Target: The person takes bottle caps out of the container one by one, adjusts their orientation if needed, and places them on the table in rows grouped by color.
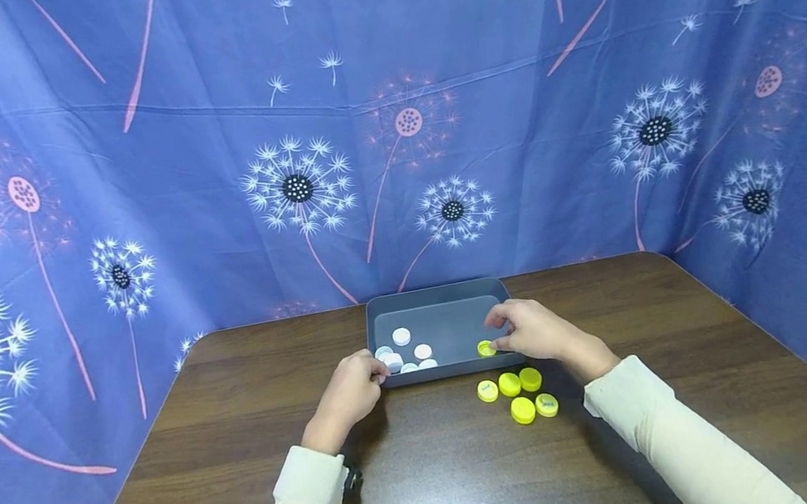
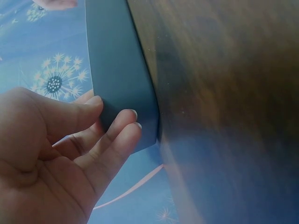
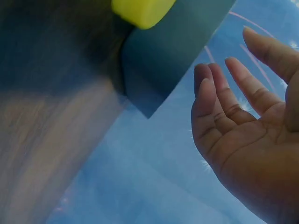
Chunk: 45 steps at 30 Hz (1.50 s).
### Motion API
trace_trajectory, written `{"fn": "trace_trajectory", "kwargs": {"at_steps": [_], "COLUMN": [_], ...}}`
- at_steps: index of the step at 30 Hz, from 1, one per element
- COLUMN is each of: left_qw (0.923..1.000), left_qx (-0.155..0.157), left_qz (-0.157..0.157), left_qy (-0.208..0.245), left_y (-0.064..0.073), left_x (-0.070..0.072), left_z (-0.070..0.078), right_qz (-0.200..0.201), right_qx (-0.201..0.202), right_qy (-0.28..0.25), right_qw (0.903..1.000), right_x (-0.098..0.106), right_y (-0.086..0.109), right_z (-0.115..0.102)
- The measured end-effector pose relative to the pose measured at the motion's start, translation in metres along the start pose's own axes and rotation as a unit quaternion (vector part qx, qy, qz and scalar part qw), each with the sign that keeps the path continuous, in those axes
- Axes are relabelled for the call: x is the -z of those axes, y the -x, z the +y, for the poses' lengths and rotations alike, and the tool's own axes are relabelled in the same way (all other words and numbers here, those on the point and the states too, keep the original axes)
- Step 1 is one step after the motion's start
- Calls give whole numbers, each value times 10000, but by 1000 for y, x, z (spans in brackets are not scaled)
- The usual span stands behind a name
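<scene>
A dark grey rectangular tray (image 1: 439,293) stands near the back edge of the table. My left hand (image 1: 350,387) pinches its near left corner, thumb over the rim and fingers against the outer wall (image 2: 119,70). White bottle caps (image 1: 401,336) lie in the tray's left part, some overlapping. A yellow bottle cap (image 1: 486,349) lies inside at the near right. Just beside that cap, my right hand (image 1: 534,330) is over the tray's right end. In the right wrist view its fingers (image 3: 254,91) are spread and hold nothing.
Several yellow caps (image 1: 523,410) lie on the brown wooden table (image 1: 432,484) in front of the tray's right half. A blue dandelion-patterned cloth (image 1: 387,119) hangs behind the table and along its sides.
</scene>
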State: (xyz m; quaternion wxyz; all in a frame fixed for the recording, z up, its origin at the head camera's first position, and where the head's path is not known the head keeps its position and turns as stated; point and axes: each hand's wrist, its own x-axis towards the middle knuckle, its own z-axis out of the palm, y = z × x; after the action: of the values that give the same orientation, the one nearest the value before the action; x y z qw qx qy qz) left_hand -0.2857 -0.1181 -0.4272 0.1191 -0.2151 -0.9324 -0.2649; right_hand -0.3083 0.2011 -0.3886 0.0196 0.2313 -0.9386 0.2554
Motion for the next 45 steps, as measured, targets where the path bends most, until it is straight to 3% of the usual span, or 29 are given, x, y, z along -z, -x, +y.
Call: {"fn": "trace_trajectory", "kwargs": {"at_steps": [16,28,45], "left_qw": [9999,9999,9999], "left_qx": [111,106,67], "left_qz": [-112,-119,-115], "left_qy": [-16,-21,-20], "left_y": [1,1,-1], "left_x": [0,2,0], "left_z": [-1,1,-2], "right_qz": [-552,-665,-792], "right_qx": [-451,-685,-1197], "right_qy": [-15,694,1114], "right_qw": [9975,9930,9834], "right_x": [-15,-22,-25], "right_y": [-20,-27,-30], "right_z": [13,7,3]}}
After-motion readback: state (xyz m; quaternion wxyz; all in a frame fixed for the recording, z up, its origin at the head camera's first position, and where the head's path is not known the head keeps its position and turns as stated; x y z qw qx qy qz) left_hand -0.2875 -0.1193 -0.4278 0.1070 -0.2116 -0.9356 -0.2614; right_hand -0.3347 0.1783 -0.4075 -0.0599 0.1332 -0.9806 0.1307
